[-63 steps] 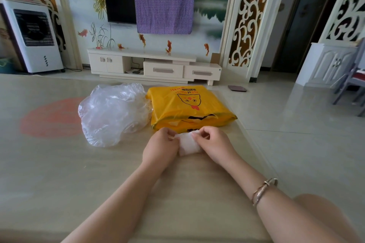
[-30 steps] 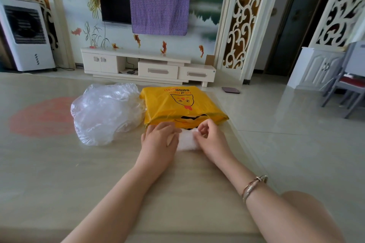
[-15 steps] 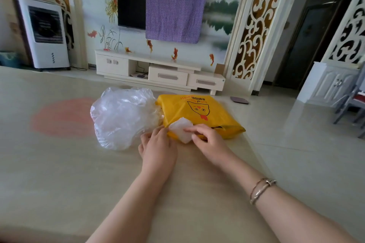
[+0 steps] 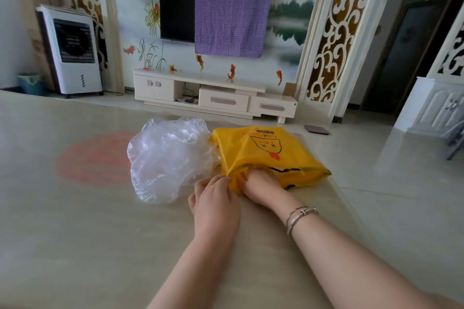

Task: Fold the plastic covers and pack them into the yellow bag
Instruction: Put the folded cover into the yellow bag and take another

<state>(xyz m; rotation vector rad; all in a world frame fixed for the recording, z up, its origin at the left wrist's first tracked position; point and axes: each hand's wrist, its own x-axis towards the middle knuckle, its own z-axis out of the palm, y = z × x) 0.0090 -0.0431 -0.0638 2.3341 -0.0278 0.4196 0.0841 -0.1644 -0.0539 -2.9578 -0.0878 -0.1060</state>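
The yellow bag (image 4: 266,150) with a cartoon face lies on the table, its opening toward me. My left hand (image 4: 213,199) pinches the near lip of that opening and holds it up. My right hand (image 4: 262,183) is pushed into the bag up to the knuckles, so its fingers are hidden. The folded white cover is out of sight. A crumpled heap of clear plastic covers (image 4: 168,158) lies just left of the bag, touching it.
The beige table (image 4: 75,228) has a round pink mark (image 4: 95,155) on its left part, and its right edge runs close past the bag. Beyond it are a TV cabinet (image 4: 213,98) and a white air cooler (image 4: 72,50).
My right hand carried the small folded cover from the table up to the bag and went inside the opening with it. My left hand moved to the bag's lip and took hold of it.
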